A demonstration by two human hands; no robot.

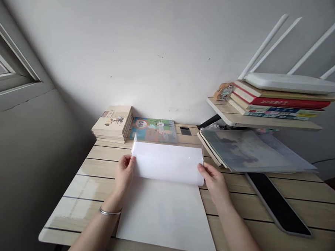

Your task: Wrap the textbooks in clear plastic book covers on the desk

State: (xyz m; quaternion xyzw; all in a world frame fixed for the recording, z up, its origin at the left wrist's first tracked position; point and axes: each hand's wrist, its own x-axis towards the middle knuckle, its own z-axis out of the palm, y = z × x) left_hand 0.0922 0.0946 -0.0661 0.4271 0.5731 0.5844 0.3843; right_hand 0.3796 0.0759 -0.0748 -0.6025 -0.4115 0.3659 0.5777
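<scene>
Slatted bench carries white paper in front of the illustrated booklet; probably light, floppy, easily creased, it suits side-edge holds, where left grip and right grip pinch it.

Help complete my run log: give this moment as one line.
left hand: pinching left edge of held white paper | right hand: pinching its right edge | lower white paper: on table | phone: on table, right

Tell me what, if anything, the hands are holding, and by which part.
A curled, white, paper-like sheet: the left hand pinches its left edge, the right hand its right edge.
</scene>
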